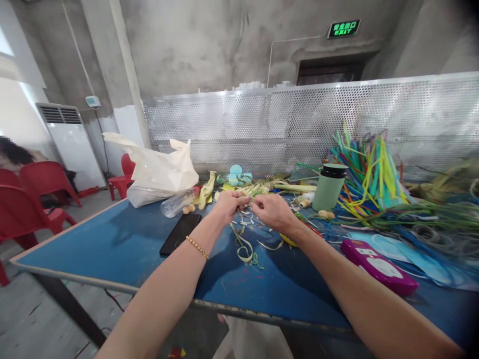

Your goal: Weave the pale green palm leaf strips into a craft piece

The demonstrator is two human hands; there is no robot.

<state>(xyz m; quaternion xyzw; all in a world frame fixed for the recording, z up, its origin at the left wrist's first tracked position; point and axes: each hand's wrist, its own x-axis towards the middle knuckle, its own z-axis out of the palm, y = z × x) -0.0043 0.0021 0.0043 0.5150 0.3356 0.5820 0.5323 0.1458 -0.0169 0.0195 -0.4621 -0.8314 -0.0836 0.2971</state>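
My left hand (229, 204), with a gold bead bracelet (197, 248) on its wrist, is closed in a pinch above the blue table (123, 249). Close beside it, knuckles up, my right hand (272, 209) is also closed, its fingertips almost meeting the left ones. Whatever thin piece they hold is hidden by the fingers. Just below them a pale, curled plant strip (245, 253) with green shreds trails over the table; its upper end cannot be made out. Short white scraps (247, 218) lie scattered under the hands. Behind are pale green plant stalks (262, 187).
Left of my hands are a black phone (180, 234), a clear plastic bottle (178, 203) and a white plastic bag (160, 169). To the right stand a green tumbler (329, 188), a purple box (377, 267), blue face masks (407, 254) and colourful strips (377, 172). A perforated metal panel (232, 127) rises behind.
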